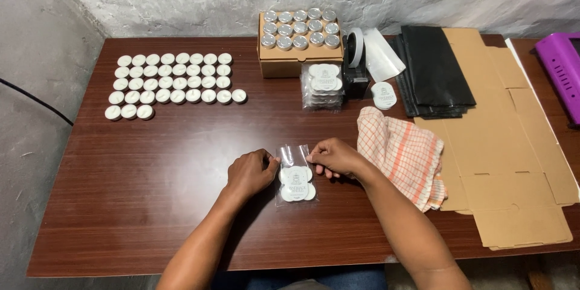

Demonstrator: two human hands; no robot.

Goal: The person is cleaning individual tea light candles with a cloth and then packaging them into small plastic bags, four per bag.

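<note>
A small clear plastic bag [294,175] holding white tealight candles under a white label lies flat on the dark wooden table [169,169], near its front middle. My left hand [249,172] pinches the bag's left side near the top. Its right top edge is gripped by my right hand [334,157]. Both forearms reach in from the bottom of the view.
Rows of loose white tealights [172,83] lie at the back left. A cardboard box [299,57] topped with silver-cupped candles, a stack of filled bags [322,84], a tape dispenser [355,63], black bags [432,72], flat cardboard [513,145] and a checked cloth [402,154] crowd the right.
</note>
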